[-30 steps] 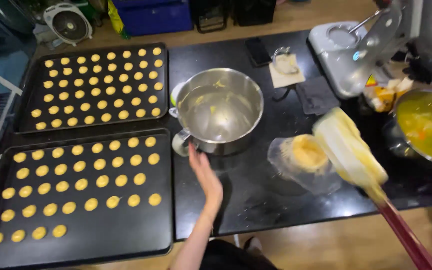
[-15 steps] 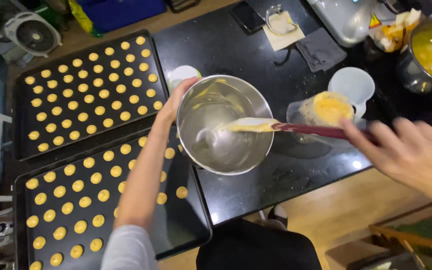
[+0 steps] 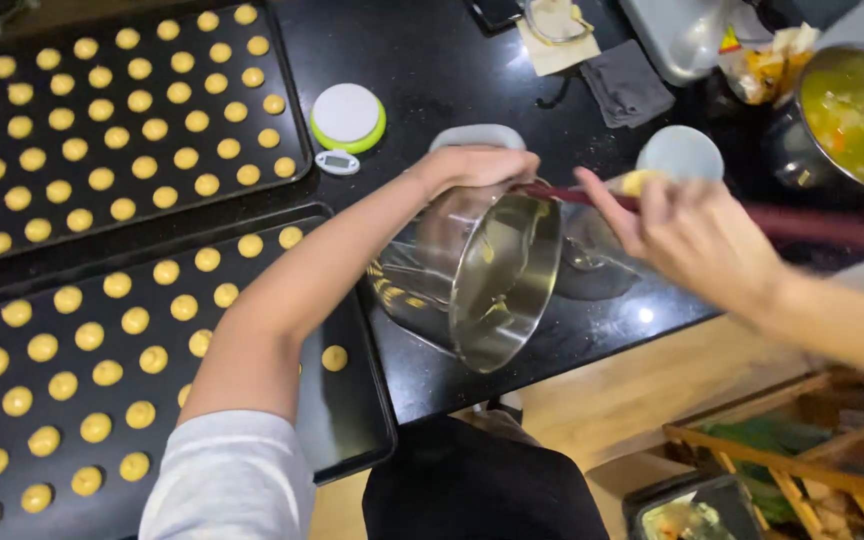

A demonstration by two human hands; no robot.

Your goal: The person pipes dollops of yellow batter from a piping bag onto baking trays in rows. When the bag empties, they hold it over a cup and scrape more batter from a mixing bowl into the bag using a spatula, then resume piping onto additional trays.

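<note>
Left hand (image 3: 477, 165) clamped on rim of tilted shiny steel bowl (image 3: 487, 275); right hand (image 3: 697, 235) gripping red-handled spatula (image 3: 592, 198).

Silver pot (image 3: 482, 275), red-handled spatula (image 3: 802, 222)

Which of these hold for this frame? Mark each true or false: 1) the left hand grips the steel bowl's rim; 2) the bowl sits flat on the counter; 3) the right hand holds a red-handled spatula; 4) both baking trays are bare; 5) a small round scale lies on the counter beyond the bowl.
1) True: the left hand grips the rim of the steel bowl.
2) False: the bowl is tipped on its side, its opening facing right.
3) True: the right hand holds the red-handled spatula.
4) False: the near tray and the far tray carry rows of small yellow dough rounds.
5) True: the green-rimmed scale lies there.
</note>
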